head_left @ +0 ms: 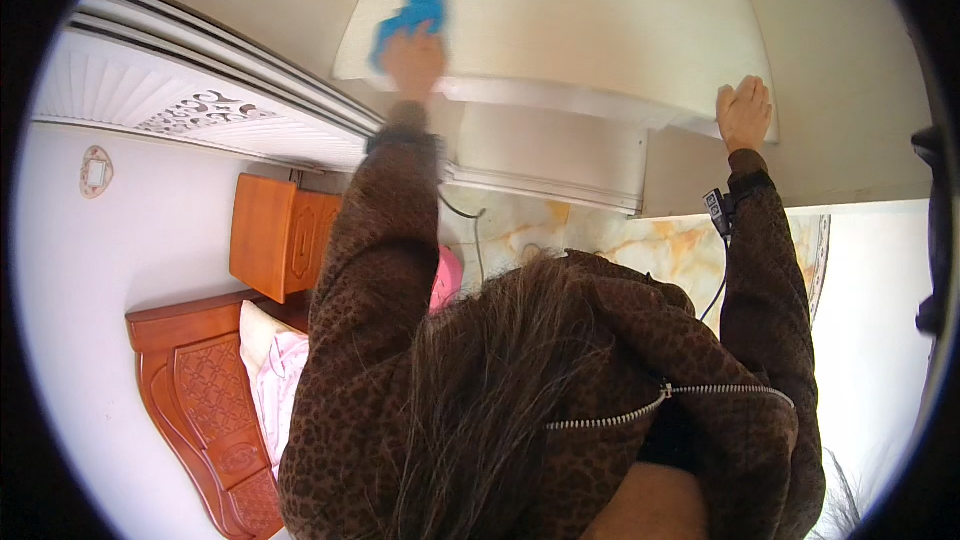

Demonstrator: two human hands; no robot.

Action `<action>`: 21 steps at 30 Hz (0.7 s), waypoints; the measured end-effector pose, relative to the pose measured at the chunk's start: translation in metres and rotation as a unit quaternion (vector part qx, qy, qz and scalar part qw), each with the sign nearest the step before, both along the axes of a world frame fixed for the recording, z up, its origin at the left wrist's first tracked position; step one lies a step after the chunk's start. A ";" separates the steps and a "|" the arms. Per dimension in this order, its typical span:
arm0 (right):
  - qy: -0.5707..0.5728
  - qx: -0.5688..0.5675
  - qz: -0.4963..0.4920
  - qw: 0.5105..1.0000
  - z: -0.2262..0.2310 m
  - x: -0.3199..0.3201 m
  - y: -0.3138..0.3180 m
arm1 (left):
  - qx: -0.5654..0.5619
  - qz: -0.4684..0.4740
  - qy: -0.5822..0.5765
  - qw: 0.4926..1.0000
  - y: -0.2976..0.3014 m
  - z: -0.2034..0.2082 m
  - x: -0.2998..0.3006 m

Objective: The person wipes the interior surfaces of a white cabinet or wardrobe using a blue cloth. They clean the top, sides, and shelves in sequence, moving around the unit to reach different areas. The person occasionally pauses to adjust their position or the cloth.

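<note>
A pale cream shelf point(600, 45) spans the inside of a cabinet. At its left end my left hand point(413, 62), slightly blurred, presses a crumpled blue cloth point(412, 20) against the shelf top. The cloth sticks out beyond the fingers. At the right end, close to the side panel, my right hand point(745, 115) grips the front edge of the shelf with curled fingers; the thumb is hard to make out. Both arms reach forward in brown spotted sleeves. A small dark device with a cable point(716, 210) is at the right wrist.
A sliding door point(200, 105) with cut-out pattern stands on the left, its track beside my left forearm. Further back are an orange wooden nightstand point(262, 235) and a carved wooden headboard point(205, 390) with pink bedding point(280, 380). Marbled floor tiles point(540, 230) show below the cabinet.
</note>
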State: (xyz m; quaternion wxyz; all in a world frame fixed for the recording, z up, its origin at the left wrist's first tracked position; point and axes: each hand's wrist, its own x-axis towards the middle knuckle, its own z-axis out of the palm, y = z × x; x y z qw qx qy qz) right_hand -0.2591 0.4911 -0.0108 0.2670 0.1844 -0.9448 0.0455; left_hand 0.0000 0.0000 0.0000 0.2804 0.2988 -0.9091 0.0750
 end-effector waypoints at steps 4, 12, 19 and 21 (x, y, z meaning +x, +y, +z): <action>0.064 -0.003 0.015 0.998 0.009 -0.011 0.022 | 0.013 -0.280 0.069 0.958 0.170 0.000 -0.058; 0.034 -0.015 0.000 0.999 0.005 0.003 0.003 | -0.012 -0.098 -0.022 0.995 0.002 0.024 0.009; -0.030 0.031 -0.043 0.998 0.007 0.009 -0.015 | 0.073 -0.187 -0.022 0.979 0.115 0.012 -0.082; -0.006 0.045 -0.040 0.998 0.006 0.015 -0.011 | 0.047 -0.283 -0.032 0.957 0.209 0.009 -0.118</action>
